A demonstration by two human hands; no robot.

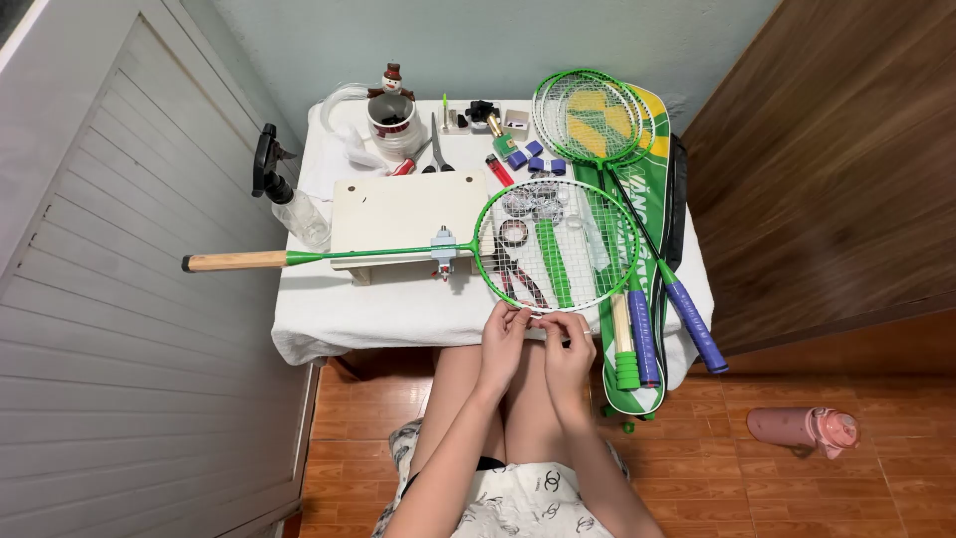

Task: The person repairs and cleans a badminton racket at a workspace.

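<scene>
I'm looking at the green racket (518, 249) lying flat across the white-clothed table (329, 309), its head over the near right part of the top and its shaft clamped on a cream wooden block (403, 214), the wooden handle poking out left past the table edge. My hands meet right at the near rim of the racket head: the left hand (503, 339) has its fingertips pinched together at the frame, the right hand (570, 344) just beside it, fingers curled in a narrow pinch too, though what sits between them is too small for me to tell. Both forearms rise from my lap, wrists bent up to the table edge. Right of the head, more rackets (597, 125) rest on a green cover; farther back, scissors (435, 149), a mug (393, 125). A pink bottle (802, 426) lies on the floor, right.
</scene>
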